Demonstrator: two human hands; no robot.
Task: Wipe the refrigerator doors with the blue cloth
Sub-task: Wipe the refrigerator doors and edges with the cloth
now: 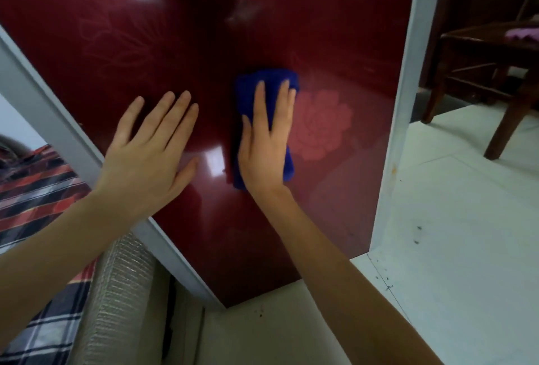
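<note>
A white tiled floor [452, 204] is seen at 3 o'clock. A dark wooden chair [481, 52] stands on it at 2 o'clock, with something pale purple lying on its seat. Plaid fabric [38, 189] is spread at 8 o'clock. Most of the view is filled by a glossy dark red refrigerator door [145, 43], which is edged in a pale frame and printed with flowers.

The blue cloth [248, 87] is found near the middle of the door, just toward 12 o'clock from the centre of the view. It is folded into a pad and pressed flat against the red panel by the right hand [267, 142]. The fingers are laid straight over it and nothing is curled or pinched. A pink flower [320, 125] is printed just at 3 o'clock of the cloth. The left hand [148, 154] is laid at 9 o'clock of the cloth, bare on the door, with its fingers spread straight and nothing held.

The task is judged to be under way, with this door in mid-wipe. What has already been covered cannot be read from the gloss. A hazy patch is still seen toward 12 o'clock, and the lower stretch toward 6 o'clock may also remain. Any other door lies out of view, so its state cannot be told.
</note>
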